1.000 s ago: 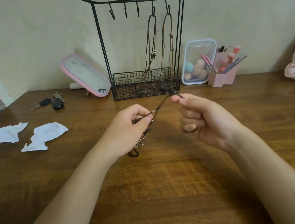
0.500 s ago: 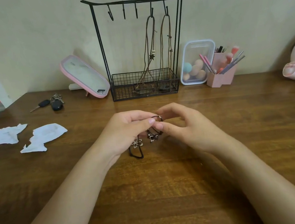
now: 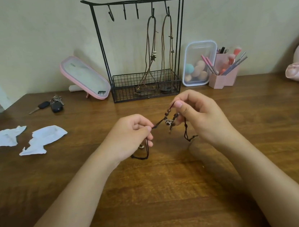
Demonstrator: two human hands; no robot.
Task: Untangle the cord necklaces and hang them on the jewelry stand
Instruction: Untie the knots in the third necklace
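Dark cord (image 3: 166, 114) is pinched by the left hand (image 3: 129, 136) and right hand (image 3: 202, 120), loops partly hidden behind them.

dark beaded cord necklace (image 3: 168, 119) stretched above the table; two brown necklaces (image 3: 162, 42) hang on black wire stand (image 3: 101, 43).

Faintly glossy wood table (image 3: 155, 197), grain showing. Matt black metal wire stand (image 3: 98, 44), top centre. Dark twisted cord (image 3: 158, 123) with smooth brown beads (image 3: 166, 113). Crumpled white paper (image 3: 42, 139), left. Clear plastic box (image 3: 198, 50), matt pink plastic holder (image 3: 223, 80), right.
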